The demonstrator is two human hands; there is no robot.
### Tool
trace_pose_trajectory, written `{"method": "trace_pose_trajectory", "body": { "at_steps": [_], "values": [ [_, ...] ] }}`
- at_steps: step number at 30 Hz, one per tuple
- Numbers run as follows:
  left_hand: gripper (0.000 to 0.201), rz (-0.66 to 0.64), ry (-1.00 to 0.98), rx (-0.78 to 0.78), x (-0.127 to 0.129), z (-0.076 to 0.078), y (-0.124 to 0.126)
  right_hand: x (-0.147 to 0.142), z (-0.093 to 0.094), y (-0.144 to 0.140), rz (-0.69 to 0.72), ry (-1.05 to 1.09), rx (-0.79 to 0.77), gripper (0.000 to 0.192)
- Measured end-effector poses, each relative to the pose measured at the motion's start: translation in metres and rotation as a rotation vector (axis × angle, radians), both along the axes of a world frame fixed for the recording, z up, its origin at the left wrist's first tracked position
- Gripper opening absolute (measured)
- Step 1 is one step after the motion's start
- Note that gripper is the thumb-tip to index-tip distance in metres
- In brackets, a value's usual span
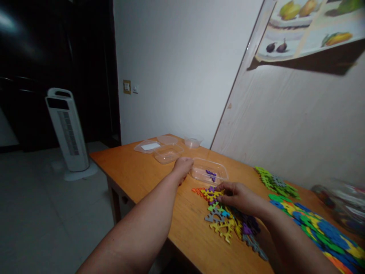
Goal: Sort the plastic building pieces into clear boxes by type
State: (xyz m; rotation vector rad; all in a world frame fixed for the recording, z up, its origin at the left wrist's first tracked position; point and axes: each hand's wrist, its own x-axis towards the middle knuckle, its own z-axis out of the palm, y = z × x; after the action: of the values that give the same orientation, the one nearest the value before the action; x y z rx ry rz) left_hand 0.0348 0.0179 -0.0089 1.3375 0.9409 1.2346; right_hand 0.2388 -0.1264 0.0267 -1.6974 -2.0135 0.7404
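My left hand rests on the near-left rim of a clear plastic container that has purple pieces inside; the fingers curl against the rim. My right hand lies over a heap of colourful interlocking foam pieces, its fingertips pinching at a yellow piece by the orange ones. Whether the piece is lifted off the wooden table I cannot tell.
Further back lie an empty clear container, a flat lid and a small clear cup. Green pieces and a blue-green-yellow spread cover the right. A white tower fan stands on the floor left.
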Motion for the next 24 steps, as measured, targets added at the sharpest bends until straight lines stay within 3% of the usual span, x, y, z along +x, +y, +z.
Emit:
{"method": "trace_pose_trajectory", "body": {
  "at_steps": [4, 13, 17, 24],
  "values": [
    [0.015, 0.02, 0.013, -0.004, 0.0, -0.002, 0.002, -0.007, 0.007, -0.002, 0.022, -0.042, 0.037, 0.032],
    [0.016, -0.008, 0.002, 0.011, 0.001, -0.008, 0.008, -0.016, 0.011, -0.003, 0.064, -0.083, 0.032, 0.02],
    [0.017, 0.006, 0.016, 0.026, 0.001, -0.007, 0.009, -0.008, 0.012, 0.0, -0.018, 0.009, 0.094, 0.03],
    [0.013, 0.025, 0.001, 0.006, 0.001, -0.004, 0.005, -0.005, 0.013, 0.005, -0.335, 0.429, 0.151, 0.04]
  ]
}}
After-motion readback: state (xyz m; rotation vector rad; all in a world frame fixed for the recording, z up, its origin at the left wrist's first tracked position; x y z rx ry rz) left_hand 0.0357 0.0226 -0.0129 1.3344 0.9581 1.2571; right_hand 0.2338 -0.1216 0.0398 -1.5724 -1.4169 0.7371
